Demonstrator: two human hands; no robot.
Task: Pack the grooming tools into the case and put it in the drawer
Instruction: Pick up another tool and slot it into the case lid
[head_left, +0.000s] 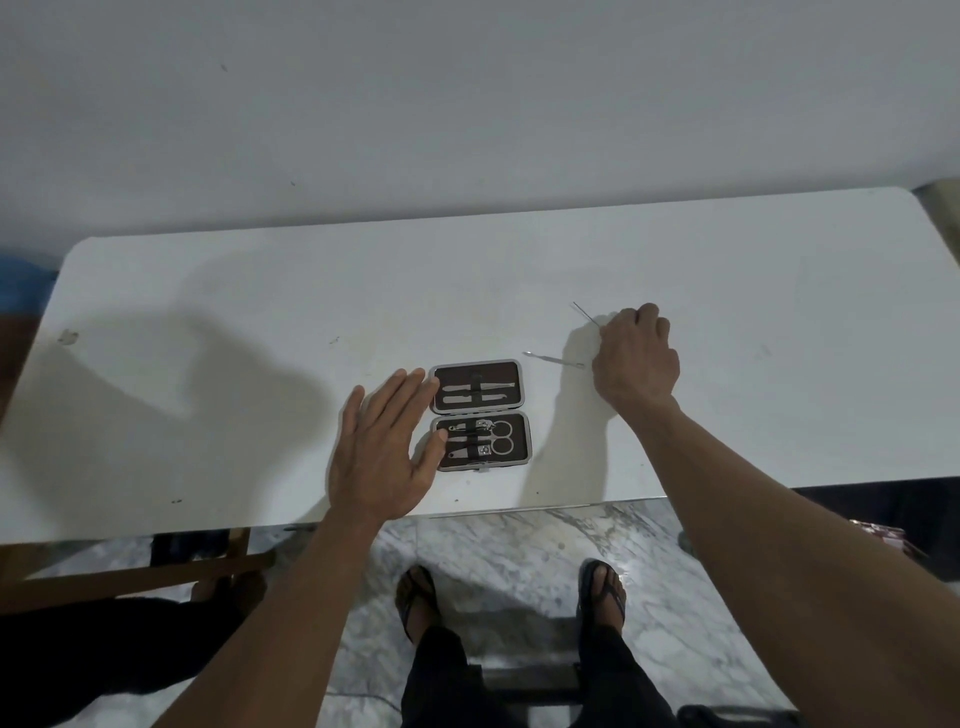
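Note:
An open brown grooming case (479, 414) with a grey rim lies flat near the front edge of the white table (208, 322). Its far half holds two slim metal tools, its near half scissors, clippers and other tools under straps. My left hand (382, 449) lies flat beside the case on its left, fingers spread, fingertips touching the rim. My right hand (635, 358) is closed to the right of the case, pinching a thin needle-like metal tool (586, 315) that sticks out to the far left. Another slim metal tool (553, 359) lies on the table just left of that hand.
A plain wall stands behind the table. Below the front edge I see marble floor, my sandalled feet (415, 597), a wooden frame (130, 571) at the lower left and dark things at the right. No drawer is in view.

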